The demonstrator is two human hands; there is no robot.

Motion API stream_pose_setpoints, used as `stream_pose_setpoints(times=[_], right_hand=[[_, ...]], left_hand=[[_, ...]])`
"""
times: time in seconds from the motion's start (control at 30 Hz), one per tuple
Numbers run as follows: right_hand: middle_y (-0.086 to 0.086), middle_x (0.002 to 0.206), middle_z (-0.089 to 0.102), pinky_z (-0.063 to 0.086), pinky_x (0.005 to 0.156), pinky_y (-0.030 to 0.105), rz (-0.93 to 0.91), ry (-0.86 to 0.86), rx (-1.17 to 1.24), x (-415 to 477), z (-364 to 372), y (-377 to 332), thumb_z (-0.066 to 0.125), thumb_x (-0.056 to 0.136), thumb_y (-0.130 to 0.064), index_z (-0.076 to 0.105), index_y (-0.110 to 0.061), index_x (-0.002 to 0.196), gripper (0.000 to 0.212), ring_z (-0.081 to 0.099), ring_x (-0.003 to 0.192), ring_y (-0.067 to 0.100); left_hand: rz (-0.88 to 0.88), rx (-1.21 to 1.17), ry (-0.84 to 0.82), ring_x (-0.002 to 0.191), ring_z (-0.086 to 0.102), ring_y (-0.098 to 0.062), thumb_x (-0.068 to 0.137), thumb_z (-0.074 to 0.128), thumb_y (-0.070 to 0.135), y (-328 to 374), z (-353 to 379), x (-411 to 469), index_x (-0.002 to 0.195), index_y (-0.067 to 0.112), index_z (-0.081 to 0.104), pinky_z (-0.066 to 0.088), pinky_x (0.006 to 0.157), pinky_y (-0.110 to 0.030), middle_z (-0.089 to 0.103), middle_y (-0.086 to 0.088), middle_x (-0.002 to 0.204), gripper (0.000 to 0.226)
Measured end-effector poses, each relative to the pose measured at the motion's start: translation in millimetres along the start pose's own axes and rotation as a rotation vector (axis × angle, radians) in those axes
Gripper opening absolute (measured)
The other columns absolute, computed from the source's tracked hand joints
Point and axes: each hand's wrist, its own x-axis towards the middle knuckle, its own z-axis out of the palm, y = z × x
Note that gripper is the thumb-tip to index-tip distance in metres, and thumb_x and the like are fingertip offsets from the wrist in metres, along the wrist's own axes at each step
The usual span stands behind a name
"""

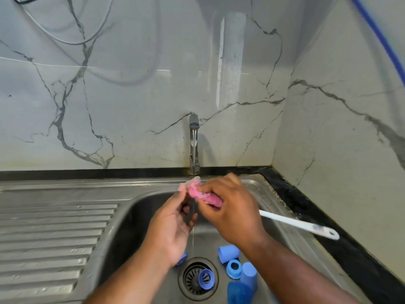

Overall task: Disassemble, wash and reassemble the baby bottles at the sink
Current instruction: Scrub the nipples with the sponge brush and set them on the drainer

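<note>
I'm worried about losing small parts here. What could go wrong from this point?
The left hand pinches a small clear piece under the running tap, beside the brush in the right hand; wet, it might slip into the sink. The blue ring lies on the drain strainer and may slow draining.

Only the person's arms were seen: the left hand [173, 227] and right hand [232, 213] were uncovered, and both forearms [306, 273] were bare (right to the picture's lower edge).
</note>
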Motion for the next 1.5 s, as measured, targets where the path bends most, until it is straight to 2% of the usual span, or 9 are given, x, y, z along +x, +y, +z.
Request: stream_pose_setpoints(times=[0.1,0.27,0.43,0.6,0.9,1.03,1.17,1.33,1.5], right_hand=[[-0.019,0.094,0.069,0.054,0.063,0.036,-0.056,-0.042,0.011,0,-3,-1,0.065,0.082,-0.046,0.074,-0.031,0.098,0.025,0.055,0.091,0.005],[-0.02,0.097,0.069,0.05,0.065,0.029,0.052,0.176,-0.095,3,-14,3,0.074,0.084,-0.036,0.074,-0.028,0.1,0.018,0.054,0.092,0.006],[-0.017,0.095,0.069,0.054,0.065,0.034,-0.009,-0.035,0.018,-1,0,-6,0.063,0.085,-0.047,0.074,-0.029,0.1,0.026,0.054,0.09,0.004],[-0.019,0.092,0.067,0.046,0.062,0.026,0.106,0.203,-0.053,5,-23,8,0.072,0.083,-0.037,0.074,-0.028,0.097,0.016,0.051,0.086,0.003],[-0.018,0.093,0.07,0.054,0.061,0.035,-0.03,-0.016,0.038,-1,-3,-9,0.068,0.081,-0.044,0.075,-0.03,0.098,0.023,0.054,0.09,0.004],[-0.021,0.094,0.068,0.05,0.064,0.028,-0.071,0.073,0.088,2,-17,-5,0.07,0.082,-0.04,0.073,-0.029,0.098,0.019,0.054,0.089,0.006],[-0.025,0.102,0.067,0.042,0.069,0.019,-0.04,0.184,0.037,10,-29,8,0.068,0.085,-0.037,0.075,-0.032,0.106,0.022,0.05,0.091,0.005],[-0.023,0.11,0.066,0.048,0.064,0.026,-0.16,0.018,-0.048,2,-14,8,0.069,0.089,-0.035,0.074,-0.035,0.113,0.025,0.048,0.098,0.006],[-0.022,0.106,0.065,0.037,0.06,0.015,-0.095,-0.046,-0.213,4,-11,12,0.074,0.087,-0.033,0.074,-0.036,0.112,0.026,0.045,0.095,0.005]], left_hand=[[0.016,0.02,-0.036,0.105,0.055,-0.027,0.089,0.06,0.037,6,-2,3,0.118,0.021,0.077,0.04,0.099,-0.044,0.072,-0.011,0.114,0.037],[0.005,0.036,-0.002,0.098,0.046,-0.023,0.084,0.068,0.036,-3,5,-1,0.1,0.02,0.082,0.043,0.079,-0.034,0.063,-0.006,0.105,0.027],[0.025,0.04,-0.043,0.108,0.055,-0.026,0.09,0.059,0.038,5,-3,3,0.118,0.02,0.077,0.039,0.102,-0.045,0.072,-0.011,0.118,0.038],[0.03,0.093,0.001,0.083,0.047,-0.015,0.085,0.065,0.036,-1,5,-1,0.114,0.021,0.079,0.042,0.075,-0.031,0.064,0.001,0.101,0.035],[0.014,-0.002,-0.054,0.099,0.066,-0.021,0.089,0.061,0.034,6,1,-2,0.117,0.015,0.076,0.047,0.096,-0.04,0.075,-0.01,0.115,0.038],[-0.006,0.068,0.001,0.085,0.059,-0.018,0.083,0.064,0.037,2,-3,5,0.102,0.016,0.081,0.048,0.08,-0.037,0.072,-0.004,0.101,0.032],[0.005,0.184,-0.019,0.089,0.047,-0.022,0.083,0.059,0.046,-3,-5,4,0.084,0.021,0.065,0.043,0.077,-0.036,0.064,-0.004,0.098,0.026],[0.026,0.212,-0.133,0.093,0.055,-0.022,0.089,0.051,0.046,-6,-1,1,0.113,0.011,0.062,0.044,0.082,-0.04,0.063,-0.012,0.106,0.045],[0.023,0.342,-0.167,0.089,0.049,-0.021,0.097,0.043,0.05,-6,-5,2,0.08,0.024,0.051,0.044,0.079,-0.036,0.055,-0.006,0.095,0.032]])
